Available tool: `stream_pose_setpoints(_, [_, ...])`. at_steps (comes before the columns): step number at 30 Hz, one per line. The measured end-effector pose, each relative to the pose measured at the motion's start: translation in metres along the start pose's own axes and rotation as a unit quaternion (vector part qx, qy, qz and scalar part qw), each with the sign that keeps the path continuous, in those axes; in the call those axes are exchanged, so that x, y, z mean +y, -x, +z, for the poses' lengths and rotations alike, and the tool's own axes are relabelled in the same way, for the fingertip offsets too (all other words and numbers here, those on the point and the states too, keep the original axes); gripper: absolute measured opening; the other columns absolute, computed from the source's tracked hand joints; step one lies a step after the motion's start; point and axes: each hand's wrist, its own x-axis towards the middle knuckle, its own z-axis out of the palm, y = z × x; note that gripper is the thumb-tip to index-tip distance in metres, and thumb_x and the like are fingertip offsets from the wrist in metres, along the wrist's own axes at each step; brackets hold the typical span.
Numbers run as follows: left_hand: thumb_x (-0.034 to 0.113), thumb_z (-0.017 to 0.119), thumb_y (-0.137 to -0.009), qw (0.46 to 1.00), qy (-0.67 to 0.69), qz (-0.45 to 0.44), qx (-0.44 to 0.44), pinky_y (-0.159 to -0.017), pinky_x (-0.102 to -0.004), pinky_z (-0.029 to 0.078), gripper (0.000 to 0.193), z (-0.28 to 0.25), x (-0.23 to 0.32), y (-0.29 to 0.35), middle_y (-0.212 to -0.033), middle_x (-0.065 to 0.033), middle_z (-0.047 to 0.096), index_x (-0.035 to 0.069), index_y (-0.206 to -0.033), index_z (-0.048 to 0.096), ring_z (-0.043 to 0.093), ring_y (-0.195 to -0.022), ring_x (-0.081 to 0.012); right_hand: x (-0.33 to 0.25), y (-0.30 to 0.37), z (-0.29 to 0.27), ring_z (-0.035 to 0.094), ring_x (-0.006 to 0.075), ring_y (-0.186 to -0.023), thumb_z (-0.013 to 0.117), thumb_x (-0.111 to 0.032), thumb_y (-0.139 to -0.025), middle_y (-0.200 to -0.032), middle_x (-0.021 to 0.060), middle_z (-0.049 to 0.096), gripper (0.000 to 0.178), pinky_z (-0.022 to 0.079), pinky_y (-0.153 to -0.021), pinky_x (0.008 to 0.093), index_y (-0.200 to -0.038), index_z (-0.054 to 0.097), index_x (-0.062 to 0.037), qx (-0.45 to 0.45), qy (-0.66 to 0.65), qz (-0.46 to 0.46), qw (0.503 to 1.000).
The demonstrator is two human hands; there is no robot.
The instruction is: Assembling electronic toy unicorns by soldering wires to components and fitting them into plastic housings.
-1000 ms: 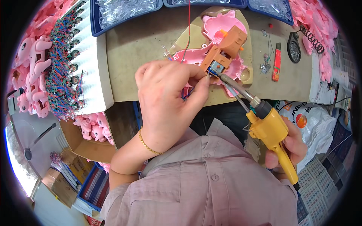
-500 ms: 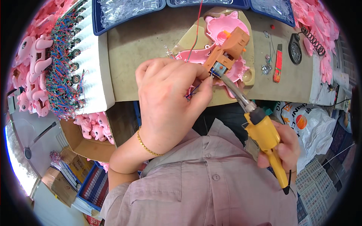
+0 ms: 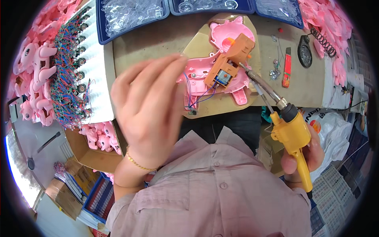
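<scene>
A yellow soldering gun is gripped by my right hand, its metal tip pointing up and left beside an orange plastic gearbox. The gearbox sits in an open pink toy-animal shell half on a tan fixture. Low in the gearbox a small metal motor shows, with blue wires leading to a small part at the shell's lower left. My left hand is raised left of the shell, fingers stretched and smeared by motion; its thumb is hidden. I see nothing in it.
Blue trays of clear plastic parts line the back. A red-handled cutter and a black oval holder with a coil lie right. Bundled wires and pink toy bodies crowd the left; a cardboard box stands below.
My left hand has left the motor wires and swung left, its fingers straightening. The soldering gun has shifted right, its tip off the motor. The red wire above is out of sight.
</scene>
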Motion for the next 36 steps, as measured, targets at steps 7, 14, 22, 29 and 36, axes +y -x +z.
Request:
stream_pose_setpoints(7, [0.001, 0.060, -0.090, 0.738, 0.596, -0.313, -0.044, -0.075, -0.0228, 0.051, 0.054, 0.014, -0.020, 0.002, -0.101, -0.0148, 0.068, 0.003, -0.139, 0.037, 0.064, -0.088, -0.0112, -0.005, 0.013, 0.001, 0.055, 0.0284, -0.113, 0.062, -0.051, -0.087, -0.125, 0.0186, 0.055, 0.066, 0.029, -0.108, 0.0464, -0.132, 0.040, -0.0069, 0.094, 0.065, 0.099, 0.989])
stream_pose_setpoints(14, [0.006, 0.067, -0.086, 0.757, 0.547, -0.338, -0.115, -0.072, -0.0253, 0.053, 0.021, 0.010, -0.010, 0.001, -0.094, -0.0096, 0.069, -0.001, -0.104, 0.060, 0.066, -0.086, -0.0144, -0.008, 0.024, -0.002, 0.052, 0.0286, -0.119, 0.062, -0.046, -0.088, -0.131, 0.0188, 0.050, 0.065, 0.036, -0.106, 0.0421, -0.131, 0.041, -0.0023, 0.145, 0.030, 0.110, 0.983])
stream_pose_setpoints(22, [0.009, 0.073, -0.075, 0.980, 0.167, -0.078, -0.074, -0.072, -0.0314, 0.034, 0.014, 0.022, 0.014, 0.011, -0.072, 0.0004, 0.058, 0.013, -0.088, 0.069, 0.054, -0.071, -0.0177, -0.007, 0.022, -0.005, 0.051, 0.0332, -0.120, 0.074, -0.037, -0.082, -0.134, 0.0273, 0.045, 0.076, 0.043, -0.099, 0.0434, -0.141, 0.032, -0.0114, 0.105, -0.043, 0.122, 0.986])
stream_pose_setpoints(29, [0.012, 0.075, -0.072, 0.994, 0.094, -0.050, -0.037, -0.073, -0.0314, 0.034, 0.015, 0.032, 0.021, 0.008, -0.070, 0.0020, 0.057, 0.014, -0.086, 0.069, 0.053, -0.071, -0.0171, -0.006, 0.034, -0.002, 0.052, 0.0355, -0.118, 0.071, -0.033, -0.085, -0.133, 0.0307, 0.043, 0.073, 0.043, -0.098, 0.0420, -0.141, 0.031, -0.0075, 0.135, -0.023, 0.124, 0.983])
stream_pose_setpoints(36, [0.006, 0.073, -0.073, 0.989, 0.104, -0.082, -0.065, -0.069, -0.0301, 0.037, 0.009, 0.029, 0.027, 0.006, -0.071, -0.0027, 0.058, 0.007, -0.080, 0.068, 0.051, -0.069, -0.0175, 0.003, 0.024, 0.020, 0.058, 0.0313, -0.105, 0.056, -0.054, -0.090, -0.127, 0.0277, 0.048, 0.070, 0.050, -0.089, 0.0384, -0.135, 0.033, -0.0064, 0.089, -0.074, 0.018, 0.993])
